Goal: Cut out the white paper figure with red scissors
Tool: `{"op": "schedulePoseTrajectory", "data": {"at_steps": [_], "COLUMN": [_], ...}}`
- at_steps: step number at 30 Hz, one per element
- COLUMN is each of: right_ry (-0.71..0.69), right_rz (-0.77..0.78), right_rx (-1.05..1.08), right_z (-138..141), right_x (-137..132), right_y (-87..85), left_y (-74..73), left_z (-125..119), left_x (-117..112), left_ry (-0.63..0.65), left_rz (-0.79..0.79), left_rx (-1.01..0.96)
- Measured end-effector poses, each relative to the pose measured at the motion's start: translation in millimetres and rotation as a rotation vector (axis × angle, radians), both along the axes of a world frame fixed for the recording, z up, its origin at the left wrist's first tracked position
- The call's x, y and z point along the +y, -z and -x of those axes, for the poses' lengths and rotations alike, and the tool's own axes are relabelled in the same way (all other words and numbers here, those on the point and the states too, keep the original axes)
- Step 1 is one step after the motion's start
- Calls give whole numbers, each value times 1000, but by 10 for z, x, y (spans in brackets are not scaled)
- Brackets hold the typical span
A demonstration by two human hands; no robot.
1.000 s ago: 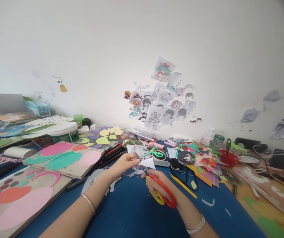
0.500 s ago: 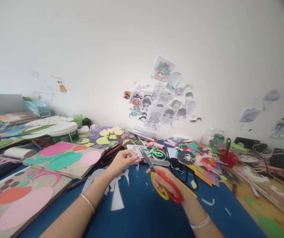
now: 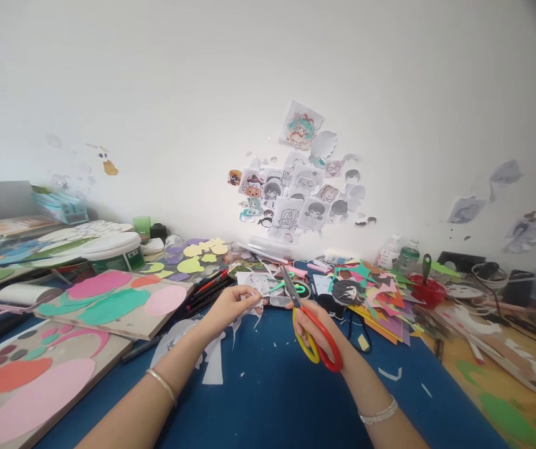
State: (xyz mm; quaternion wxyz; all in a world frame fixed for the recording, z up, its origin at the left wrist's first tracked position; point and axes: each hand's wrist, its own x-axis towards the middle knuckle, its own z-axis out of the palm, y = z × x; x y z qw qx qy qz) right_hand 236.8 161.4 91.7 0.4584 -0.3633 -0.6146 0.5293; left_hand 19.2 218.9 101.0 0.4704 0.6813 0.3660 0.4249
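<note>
My left hand [image 3: 228,308] pinches a small printed paper cut-out [image 3: 258,288] above the blue table top [image 3: 268,399]. My right hand [image 3: 317,333] grips red-and-yellow scissors [image 3: 312,330], fingers through the handles, blades pointing up and away just right of the cut-out. White paper offcuts [image 3: 214,362] lie on the blue surface under my left forearm. Each wrist wears a bracelet.
Boards with pink, green and orange shapes [image 3: 109,299] lie at left, beside a white tub [image 3: 113,249] and dark pens [image 3: 212,290]. Green scissors [image 3: 291,287] and a heap of coloured paper scraps [image 3: 380,299] sit behind my hands. Bottles [image 3: 389,252] and a red bowl [image 3: 429,290] stand at right. Drawings [image 3: 296,193] are stuck on the wall.
The scissors left the paper and swung right, blades turning upright. A white trimmed piece dropped onto the table under my left arm. My left hand keeps the cut-out.
</note>
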Motion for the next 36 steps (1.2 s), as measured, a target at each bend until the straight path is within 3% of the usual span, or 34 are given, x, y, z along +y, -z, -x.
{"op": "schedulePoseTrajectory", "data": {"at_steps": [4,9,12,15,17,22,25,29,36], "right_ry": [175,514,569,604,569,334,228,190,195], "right_rz": [-36,-173,-116,-82,-101,-92,-72,-35,29], "right_rx": [-37,-325,-536,-655,-537,-20,112,260,413], "right_z": [45,3,-34,-31,3,200,353,500,534], "right_x": [94,203,184,160,170,172,95,-7,-23], "right_y": [120,216,188,166,178,198,151,103,91], "left_y": [-36,-85,-114,-160,-205,-343,-412,-440,-349], "left_z": [35,97,122,144,163,183,124,-50,-321], "left_x": [-13,-14,-14,-28,-49,-157,-238,-326,-407], "left_ry": [23,219,294,272,224,118,120,166,91], "left_rz": [128,205,257,306,337,435,459,482,535], "left_rx": [-244,-611,-783,-935,-1009,-1118,-1170,-1238,-1096]}}
